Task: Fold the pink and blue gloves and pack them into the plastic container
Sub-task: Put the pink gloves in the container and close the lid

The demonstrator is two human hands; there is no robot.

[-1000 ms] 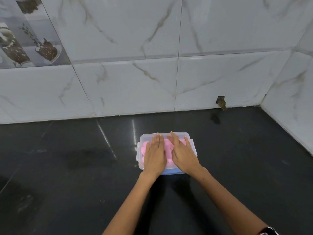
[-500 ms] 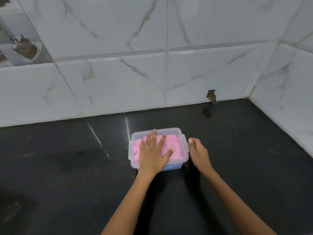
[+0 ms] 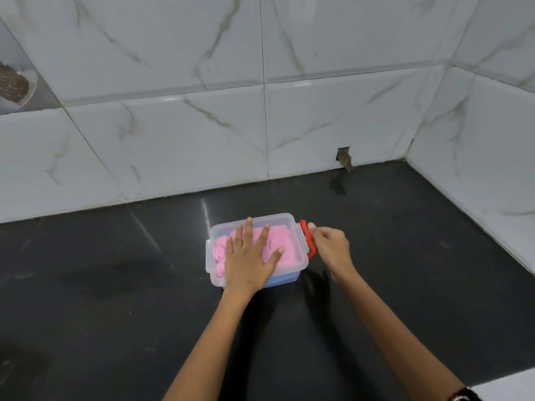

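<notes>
container: i see the clear rectangular plastic container (image 3: 292, 227) sitting on the glossy black countertop (image 3: 115, 299), near the middle, its clear lid on top.
gloves: the folded pink gloves (image 3: 282, 241) show through the lid, filling the upper part; a blue layer (image 3: 285, 280) shows low at the near wall, which i take for the blue gloves.
latch: a red clip handle (image 3: 307, 239) stands at the container's right end, not yet pressed down as far as i can judge.
left hand: my left hand (image 3: 249, 257) lies flat on the lid, fingers straight and spread, pressing.
right hand: my right hand (image 3: 330, 246) is at the red clip, fingers curled toward it; i cannot tell whether they pinch it.
handling: i judge the box light, stiff and a bit slippery on this surface, the gloves soft and springy. hold the lid down, work the end clips.
surroundings: white marble-patterned wall tiles (image 3: 202, 134) behind and to the right.
</notes>
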